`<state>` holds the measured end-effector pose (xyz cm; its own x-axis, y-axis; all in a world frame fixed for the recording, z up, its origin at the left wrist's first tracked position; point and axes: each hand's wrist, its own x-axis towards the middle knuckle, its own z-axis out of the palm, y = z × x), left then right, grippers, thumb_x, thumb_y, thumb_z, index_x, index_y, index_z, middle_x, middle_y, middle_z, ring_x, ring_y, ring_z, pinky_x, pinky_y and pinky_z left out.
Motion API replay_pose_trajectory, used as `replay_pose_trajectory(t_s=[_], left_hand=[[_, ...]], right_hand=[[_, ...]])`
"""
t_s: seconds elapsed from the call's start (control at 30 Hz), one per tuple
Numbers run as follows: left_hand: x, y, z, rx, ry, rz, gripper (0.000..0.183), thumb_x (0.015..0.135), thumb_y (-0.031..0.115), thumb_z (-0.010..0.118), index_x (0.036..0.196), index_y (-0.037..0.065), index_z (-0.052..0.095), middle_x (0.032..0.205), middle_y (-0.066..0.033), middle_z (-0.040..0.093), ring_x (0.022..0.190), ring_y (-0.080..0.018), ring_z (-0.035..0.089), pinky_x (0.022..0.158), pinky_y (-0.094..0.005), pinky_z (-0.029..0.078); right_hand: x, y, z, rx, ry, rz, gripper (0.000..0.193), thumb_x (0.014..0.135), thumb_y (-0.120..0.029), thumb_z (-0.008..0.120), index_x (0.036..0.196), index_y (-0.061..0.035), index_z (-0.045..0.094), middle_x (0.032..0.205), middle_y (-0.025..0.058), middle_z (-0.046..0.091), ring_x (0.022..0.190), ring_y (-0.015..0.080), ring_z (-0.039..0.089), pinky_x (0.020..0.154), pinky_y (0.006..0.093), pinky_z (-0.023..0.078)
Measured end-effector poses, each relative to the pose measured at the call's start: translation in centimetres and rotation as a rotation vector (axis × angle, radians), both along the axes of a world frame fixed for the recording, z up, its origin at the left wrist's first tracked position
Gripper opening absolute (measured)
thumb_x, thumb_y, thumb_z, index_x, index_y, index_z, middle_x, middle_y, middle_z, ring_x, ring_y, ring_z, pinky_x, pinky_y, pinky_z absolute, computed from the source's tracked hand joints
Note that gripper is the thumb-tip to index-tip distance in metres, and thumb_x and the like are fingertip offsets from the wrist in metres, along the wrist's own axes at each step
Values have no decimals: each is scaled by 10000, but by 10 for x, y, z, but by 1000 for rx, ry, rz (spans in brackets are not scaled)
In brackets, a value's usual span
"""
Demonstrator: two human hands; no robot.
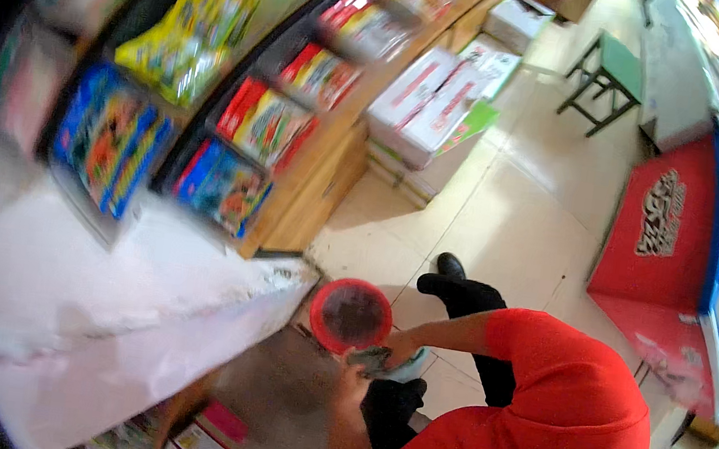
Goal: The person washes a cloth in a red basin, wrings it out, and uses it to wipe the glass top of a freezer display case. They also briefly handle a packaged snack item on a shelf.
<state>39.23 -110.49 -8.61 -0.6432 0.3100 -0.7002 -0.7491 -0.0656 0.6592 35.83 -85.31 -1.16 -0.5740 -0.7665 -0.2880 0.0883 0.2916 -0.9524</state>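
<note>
Both my hands are close together over the near edge of a red bucket [327, 341] on the floor, which holds dark, murky liquid. Between them is a crumpled grey-green cloth [371, 360]. My left hand [350, 382] grips its near left side, and my right hand [403, 348] closes on its right side. The fingers are small and somewhat blurred. A pale bluish object [410, 367], partly hidden behind my right hand, sits beside the bucket; its kind is unclear. My arms come in from the lower right in red sleeves.
Tilted wooden shelves [310, 191] with colourful food packets rise at upper left, above a white ledge [145, 288]. White cartons [428, 107] stand beside them. A green stool [616, 69] and a red chest freezer [654, 234] are on the right. My dark shoe [450, 265] rests on the tiles.
</note>
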Motion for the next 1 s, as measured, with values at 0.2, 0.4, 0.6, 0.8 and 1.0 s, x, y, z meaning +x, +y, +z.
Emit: replay_pose_trajectory(t_s=[0.2,0.4,0.6,0.8,1.0], left_hand=[[-16,130,197,21,-295,-74,457,918,450,530,1185,80,544,1148,-100,573,1020,-279,569,796,-422,514],[-44,249,268,189,-184,-231,421,845,394,582,1175,132,577,1125,-73,621,1031,-223,582,870,-361,478],[-44,386,314,-510,600,-1529,391,822,369,576,1126,126,615,1111,-100,634,1017,-242,596,869,-361,477],[-21,585,360,-515,1270,-2314,372,811,356,574,1092,121,639,1096,-116,644,1000,-259,607,864,-364,479],[0,713,360,-98,1797,-2545,355,799,342,572,1058,116,663,1082,-133,653,984,-276,618,859,-367,480]], right_hand=[[58,88,111,572,230,-241,367,832,-361,554,810,-12,663,933,229,629,839,381,615,776,480,487],[93,188,246,268,252,-941,389,846,-360,575,908,22,611,904,253,612,810,370,616,731,443,488],[114,264,307,202,271,-1053,540,844,-448,602,1127,3,514,1019,271,586,890,380,591,838,425,477],[132,395,401,-346,-525,-1577,720,815,-424,647,1305,-15,316,933,248,611,733,359,629,664,463,533],[141,506,339,-188,-663,-2051,599,811,-304,686,1238,29,430,920,146,600,807,260,599,686,394,502]])
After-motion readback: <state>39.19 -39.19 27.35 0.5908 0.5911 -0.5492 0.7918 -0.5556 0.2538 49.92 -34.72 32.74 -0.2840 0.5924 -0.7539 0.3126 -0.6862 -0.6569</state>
